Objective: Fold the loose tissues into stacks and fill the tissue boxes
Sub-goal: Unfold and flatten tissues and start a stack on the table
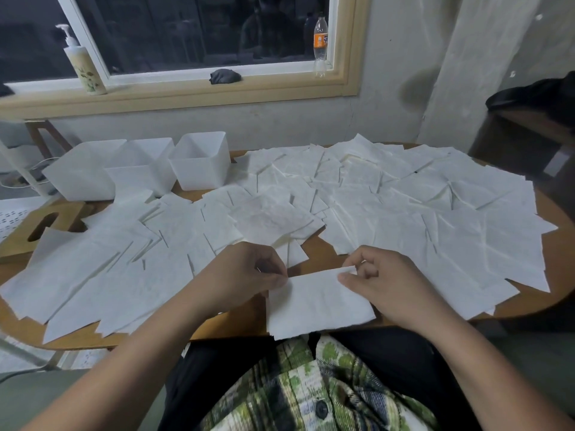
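Head-worn camera looks forward and down, close over the table (326,259) toward the window (199,29).

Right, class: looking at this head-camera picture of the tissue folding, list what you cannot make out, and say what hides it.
- White boxes: contents of the two left ones are hidden by their own walls.
- Wooden lid: partly covered by loose tissues.
- Held tissue: layer count is unreadable; left hand and right hand cover its top corners.
- Bottle label: too small.
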A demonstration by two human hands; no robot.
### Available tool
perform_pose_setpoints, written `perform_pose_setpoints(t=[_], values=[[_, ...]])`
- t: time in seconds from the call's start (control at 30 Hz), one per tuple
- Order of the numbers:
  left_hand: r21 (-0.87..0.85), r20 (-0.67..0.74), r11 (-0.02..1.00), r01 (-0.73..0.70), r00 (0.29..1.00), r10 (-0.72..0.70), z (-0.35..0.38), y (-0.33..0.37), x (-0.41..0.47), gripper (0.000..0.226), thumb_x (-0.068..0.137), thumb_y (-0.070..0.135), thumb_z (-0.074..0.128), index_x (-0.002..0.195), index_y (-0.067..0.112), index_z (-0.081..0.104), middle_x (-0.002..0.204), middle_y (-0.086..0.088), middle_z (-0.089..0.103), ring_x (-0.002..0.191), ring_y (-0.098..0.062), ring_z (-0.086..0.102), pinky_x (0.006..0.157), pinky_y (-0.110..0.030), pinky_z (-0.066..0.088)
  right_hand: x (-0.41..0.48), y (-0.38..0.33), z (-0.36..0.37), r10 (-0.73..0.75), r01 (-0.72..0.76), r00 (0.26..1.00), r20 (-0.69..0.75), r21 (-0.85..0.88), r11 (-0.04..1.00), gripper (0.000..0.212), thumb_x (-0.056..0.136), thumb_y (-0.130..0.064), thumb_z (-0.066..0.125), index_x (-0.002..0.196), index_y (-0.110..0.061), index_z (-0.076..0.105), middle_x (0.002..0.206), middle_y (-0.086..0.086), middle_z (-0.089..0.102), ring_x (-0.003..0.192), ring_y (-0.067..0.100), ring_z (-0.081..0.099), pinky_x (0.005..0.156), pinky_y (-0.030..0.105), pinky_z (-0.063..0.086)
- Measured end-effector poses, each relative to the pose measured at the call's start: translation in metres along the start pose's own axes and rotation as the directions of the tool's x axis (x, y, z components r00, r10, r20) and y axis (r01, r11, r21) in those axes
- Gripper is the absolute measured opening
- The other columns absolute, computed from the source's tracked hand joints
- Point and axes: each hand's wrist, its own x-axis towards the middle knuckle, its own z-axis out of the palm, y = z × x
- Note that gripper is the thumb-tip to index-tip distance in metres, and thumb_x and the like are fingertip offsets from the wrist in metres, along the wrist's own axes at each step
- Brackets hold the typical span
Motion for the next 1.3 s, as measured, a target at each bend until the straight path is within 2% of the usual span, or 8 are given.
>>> perform_pose_setpoints(t=[0.23, 0.43, 0.5, 0.6, 0.77, 0.93, 1.2, 1.3], values=[[0.155, -0.077, 0.988, -0.022, 0.996, 0.035, 0.003, -0.008, 0.007, 0.008, 0.088, 0.034, 0.083, 0.082, 0.033, 0.077, 0.082, 0.019, 0.074, 0.079, 0.003, 0.066, 0.063, -0.014, 0.046, -0.004, -0.002, 0.007, -0.048, 0.042, 0.995, -0.088, -0.067, 0.997, 0.017, 0.090, -0.023, 0.083, 0.093, -0.030, 0.068, 0.074, -0.003, 0.063, 0.057, 0.003, 0.050, 0.058, 0.014, 0.041], [0.236, -0.188, 0.972, 0.002, 0.981, 0.044, -0.009, -0.013, 0.013, 0.008, 0.090, 0.037, 0.080, 0.086, 0.036, 0.073, 0.087, 0.017, 0.073, 0.075, -0.001, 0.064, 0.062, -0.020, 0.045, -0.010, -0.003, 0.011, -0.190, 0.154, 0.969, -0.158, -0.219, 0.964, 0.028, 0.090, -0.016, 0.082, 0.110, -0.030, 0.068, 0.104, -0.022, 0.053, 0.087, -0.004, 0.060, 0.074, 0.006, 0.042], [0.224, -0.250, 0.974, -0.006, 0.966, 0.063, -0.015, -0.016, 0.018, 0.008, 0.093, 0.038, 0.078, 0.088, 0.035, 0.072, 0.089, 0.017, 0.072, 0.075, -0.004, 0.065, 0.063, -0.022, 0.047, -0.012, -0.005, 0.012, -0.257, 0.220, 0.953, -0.160, -0.220, 0.951, 0.025, 0.093, -0.016, 0.079, 0.112, -0.028, 0.069, 0.108, -0.022, 0.052, 0.088, 0.006, 0.062, 0.076, 0.009, 0.043], [0.203, -0.352, 0.978, -0.039, 0.930, 0.110, -0.024, -0.020, 0.029, 0.007, 0.096, 0.036, 0.077, 0.093, 0.032, 0.072, 0.091, 0.018, 0.071, 0.079, -0.006, 0.066, 0.066, -0.021, 0.050, -0.014, -0.010, 0.012, -0.323, 0.308, 0.943, -0.074, -0.164, 0.937, 0.021, 0.097, -0.020, 0.077, 0.113, -0.031, 0.070, 0.113, -0.018, 0.058, 0.097, 0.015, 0.062, 0.079, 0.012, 0.043], [0.265, -0.490, 0.964, -0.014, 0.859, 0.147, -0.039, -0.033, 0.057, 0.017, 0.096, 0.038, 0.076, 0.107, 0.027, 0.070, 0.099, 0.014, 0.068, 0.086, -0.009, 0.063, 0.067, -0.021, 0.044, -0.014, -0.009, 0.016, -0.312, 0.330, 0.940, 0.136, -0.149, 0.932, 0.021, 0.099, -0.029, 0.075, 0.119, -0.033, 0.070, 0.120, -0.020, 0.059, 0.121, 0.004, 0.059, 0.097, 0.012, 0.042], [0.265, -0.418, 0.955, 0.132, 0.908, -0.009, -0.044, -0.042, 0.075, 0.027, 0.101, 0.039, 0.070, 0.123, 0.024, 0.066, 0.112, 0.007, 0.068, 0.083, -0.013, 0.064, 0.063, -0.029, 0.051, -0.014, -0.008, 0.018, -0.305, 0.327, 0.942, 0.142, -0.169, 0.930, 0.022, 0.098, -0.030, 0.075, 0.120, -0.032, 0.071, 0.120, -0.022, 0.058, 0.123, 0.000, 0.056, 0.097, 0.009, 0.040], [0.170, -0.411, 0.975, 0.145, 0.909, -0.064, -0.038, -0.039, 0.076, 0.018, 0.098, 0.026, 0.074, 0.115, 0.022, 0.073, 0.103, 0.008, 0.070, 0.083, -0.009, 0.064, 0.061, -0.022, 0.047, -0.012, -0.010, 0.016, -0.285, 0.310, 0.945, 0.159, -0.160, 0.937, 0.023, 0.097, -0.030, 0.077, 0.119, -0.035, 0.070, 0.120, -0.021, 0.060, 0.123, 0.000, 0.056, 0.097, 0.007, 0.039], [0.180, -0.380, 0.966, 0.183, 0.919, -0.103, -0.039, -0.039, 0.076, 0.015, 0.098, 0.032, 0.074, 0.111, 0.024, 0.075, 0.098, 0.013, 0.064, 0.085, -0.006, 0.059, 0.062, -0.021, 0.047, -0.011, -0.010, 0.015, -0.279, 0.305, 0.946, 0.164, -0.161, 0.939, 0.024, 0.097, -0.030, 0.077, 0.119, -0.036, 0.069, 0.122, -0.022, 0.059, 0.124, -0.001, 0.056, 0.098, 0.008, 0.039]])
